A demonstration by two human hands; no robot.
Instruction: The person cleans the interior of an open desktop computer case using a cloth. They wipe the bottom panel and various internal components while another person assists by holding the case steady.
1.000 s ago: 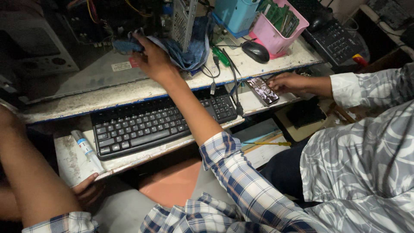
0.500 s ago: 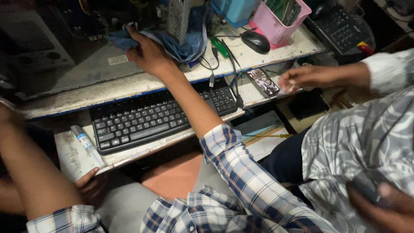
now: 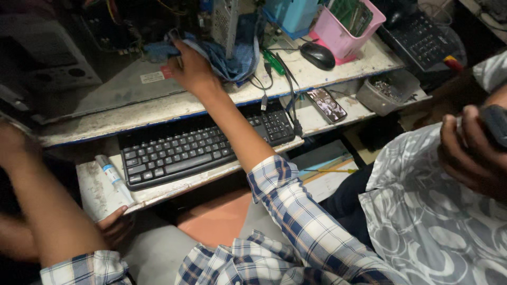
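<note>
Here, the right hand [image 3: 193,71], arm stretched forward over the keyboard [image 3: 203,148], presses closed on a blue cloth [image 3: 232,55] at the desk's [image 3: 158,108] back edge, best wiped with light strokes clear of the cables [image 3: 280,79]; the blurred left hand's [image 3: 13,142] grip cannot be told.

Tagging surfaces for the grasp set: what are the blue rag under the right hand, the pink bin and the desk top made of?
Blue rag: soft woven cloth, matte, draped in folds beneath the right hand. Pink bin: moulded plastic by the look, smooth, slightly glossy. Desk top: likely painted or laminated board, off-white, scuffed and grimy, blue edge strip.
</note>
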